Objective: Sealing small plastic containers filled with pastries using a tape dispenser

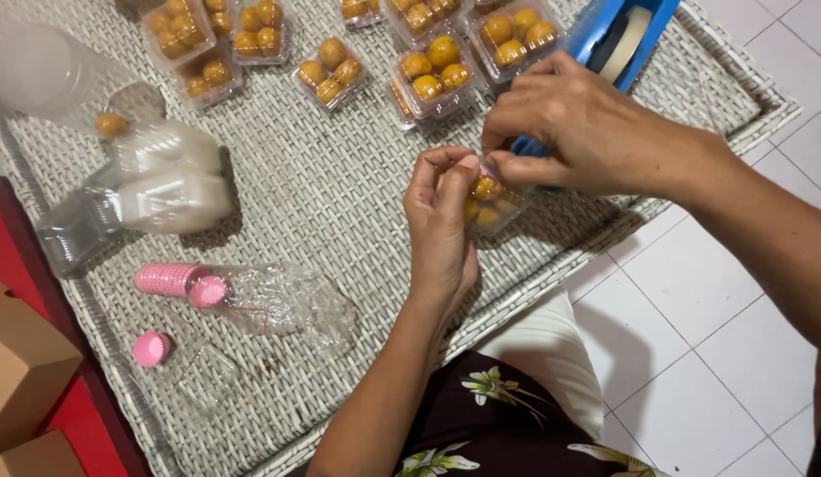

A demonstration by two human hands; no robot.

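A small clear plastic box of golden round pastries (488,201) is held between both hands above the near edge of a white woven tray (322,185). My left hand (441,225) grips its left side, fingers curled over the lid. Pinching at the box's top, my right hand (574,124) partly hides it. Just behind that hand stands a blue tape dispenser (618,31) with a roll of tape.
Several filled clear boxes of pastries (428,75) line the tray's far side. At left lie stacks of empty clear boxes (159,185), a sleeve of pink paper cups (176,281) and a loose pink cup (151,348). Cardboard boxes (22,371) sit at far left. White floor tiles lie to the right.
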